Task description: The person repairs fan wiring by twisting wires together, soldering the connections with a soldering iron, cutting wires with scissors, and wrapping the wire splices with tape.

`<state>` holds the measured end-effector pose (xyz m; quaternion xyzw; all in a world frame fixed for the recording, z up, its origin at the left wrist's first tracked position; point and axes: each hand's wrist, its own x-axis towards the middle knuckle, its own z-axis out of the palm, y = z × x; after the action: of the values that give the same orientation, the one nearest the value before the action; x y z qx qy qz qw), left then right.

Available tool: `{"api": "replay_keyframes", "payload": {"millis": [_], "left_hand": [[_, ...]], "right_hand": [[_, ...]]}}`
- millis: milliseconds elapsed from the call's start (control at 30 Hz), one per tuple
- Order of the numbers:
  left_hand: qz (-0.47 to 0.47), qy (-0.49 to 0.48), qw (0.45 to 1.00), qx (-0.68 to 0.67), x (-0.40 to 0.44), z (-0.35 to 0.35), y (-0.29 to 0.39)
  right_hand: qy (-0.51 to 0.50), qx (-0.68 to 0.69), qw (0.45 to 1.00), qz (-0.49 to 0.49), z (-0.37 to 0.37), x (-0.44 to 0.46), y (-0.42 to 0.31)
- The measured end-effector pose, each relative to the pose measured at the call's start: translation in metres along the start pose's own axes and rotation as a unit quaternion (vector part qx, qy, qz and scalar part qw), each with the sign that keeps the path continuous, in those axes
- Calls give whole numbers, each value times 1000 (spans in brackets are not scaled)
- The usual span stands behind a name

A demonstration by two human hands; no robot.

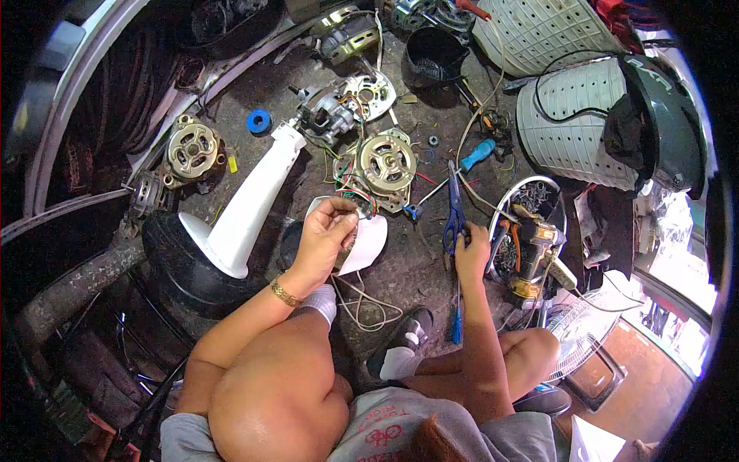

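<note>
The scissors (455,209) lie just right of the motor (388,163), long axis pointing away from the person, blades foremost. The right hand (472,250) is nearer, fingers curled at their handles, grip firmness unclear. The left hand (331,232), thumb and fingers pinched together, seemingly holds wires (372,202) nearer than the motor.

"Any text you can read?"
"None for certain: red lettering (382,436) on the grey shirt (485,423), six o'clock, and pale letters (649,71) on the dark shell (671,127), two o'clock, are unclear."
</note>
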<state>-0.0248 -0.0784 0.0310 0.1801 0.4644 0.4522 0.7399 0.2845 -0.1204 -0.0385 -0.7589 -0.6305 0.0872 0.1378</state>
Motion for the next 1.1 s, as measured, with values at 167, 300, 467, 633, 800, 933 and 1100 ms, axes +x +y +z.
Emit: {"api": "replay_keyframes", "payload": {"millis": [167,300,467,633,800,933,1100], "left_hand": [[11,-19,999,29,-2,-1,-9],[-8,-8,999,43,-2,5,-6],[-22,-33,996,83,0,8,-2],[-22,-72,989,130,-2,19,-6],[-113,-64,989,65,-1,26,-5],[-157,39,986,-45,10,28,-8],[-148,78,983,-71,13,31,-11]], "right_hand": [[-46,286,956,45,-41,39,-82],[-63,187,937,-287,-62,56,-145],[-82,188,912,-354,-45,61,-153],[-54,193,923,-328,-51,85,-156],[-129,351,922,-99,-62,86,-152],[-219,463,857,57,-60,63,-144],[-159,419,893,-42,-41,41,-143]]}}
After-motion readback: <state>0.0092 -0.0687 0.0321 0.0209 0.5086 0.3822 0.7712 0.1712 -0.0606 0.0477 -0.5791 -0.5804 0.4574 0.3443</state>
